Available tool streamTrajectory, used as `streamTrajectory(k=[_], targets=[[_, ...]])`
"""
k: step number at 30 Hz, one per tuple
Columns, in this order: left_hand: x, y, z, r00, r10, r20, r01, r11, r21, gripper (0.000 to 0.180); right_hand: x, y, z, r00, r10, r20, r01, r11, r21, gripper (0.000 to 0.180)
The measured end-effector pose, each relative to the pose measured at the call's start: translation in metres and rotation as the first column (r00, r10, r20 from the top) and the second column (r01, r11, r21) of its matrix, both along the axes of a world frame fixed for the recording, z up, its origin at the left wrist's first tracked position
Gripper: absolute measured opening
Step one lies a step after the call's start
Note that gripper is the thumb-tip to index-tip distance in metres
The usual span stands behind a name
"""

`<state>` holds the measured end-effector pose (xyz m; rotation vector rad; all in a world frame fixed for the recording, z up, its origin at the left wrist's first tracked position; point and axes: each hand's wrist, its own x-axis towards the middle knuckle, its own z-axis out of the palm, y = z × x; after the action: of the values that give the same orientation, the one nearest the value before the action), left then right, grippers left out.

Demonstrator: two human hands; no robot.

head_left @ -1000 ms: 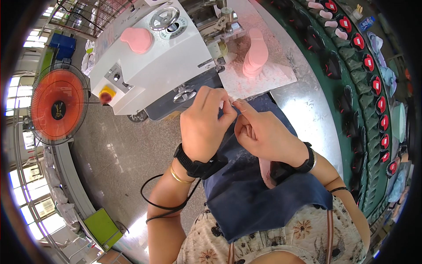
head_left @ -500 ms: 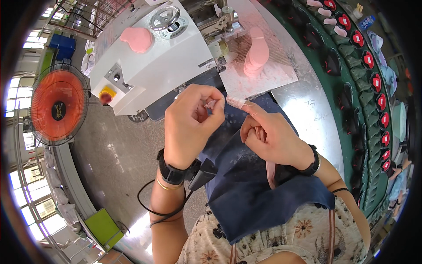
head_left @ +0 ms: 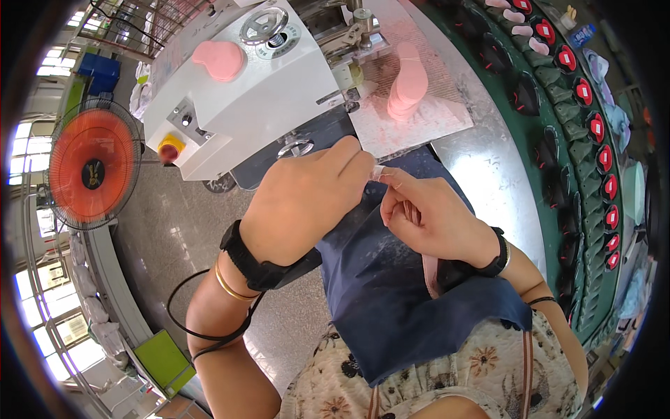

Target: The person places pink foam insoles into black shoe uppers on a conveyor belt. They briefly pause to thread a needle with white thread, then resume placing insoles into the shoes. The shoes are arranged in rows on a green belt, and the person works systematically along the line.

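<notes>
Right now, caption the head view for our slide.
Left hand at the whitish wrapping on the right index finger, above a navy apron.

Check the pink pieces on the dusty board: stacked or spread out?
Stacked: the pink pieces overlap, several layered edges showing at the lower end.

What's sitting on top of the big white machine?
On the white machine there's a little pile of pink insole-shaped pieces, and a silver handwheel too. The top piece covers most of those below, and you can't see what's right under the pile.
</notes>
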<state>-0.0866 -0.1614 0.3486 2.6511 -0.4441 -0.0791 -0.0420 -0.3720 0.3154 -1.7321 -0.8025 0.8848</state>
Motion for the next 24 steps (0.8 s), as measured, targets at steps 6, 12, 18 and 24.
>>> streamTrajectory(k=[6,12,18,24], targets=[[-0.007,-0.006,-0.013,0.998,0.069,-0.003,-0.069,0.995,-0.076,0.018,-0.001,0.001,-0.003,1.000,-0.008,0.018,0.007,1.000,0.019,0.047],[-0.009,-0.016,-0.022,0.892,0.452,0.016,-0.431,0.860,-0.273,0.018,-0.001,0.003,0.001,0.978,-0.105,0.179,0.100,0.994,0.034,0.047],[-0.011,0.006,-0.019,0.671,0.593,-0.445,-0.732,0.436,-0.523,0.008,0.005,-0.007,0.007,0.988,-0.143,-0.057,0.140,0.989,-0.049,0.052],[-0.019,-0.007,-0.011,0.737,0.322,-0.595,-0.653,0.567,-0.502,0.012,0.006,-0.004,0.005,0.994,-0.109,0.020,0.108,0.993,0.038,0.053]])
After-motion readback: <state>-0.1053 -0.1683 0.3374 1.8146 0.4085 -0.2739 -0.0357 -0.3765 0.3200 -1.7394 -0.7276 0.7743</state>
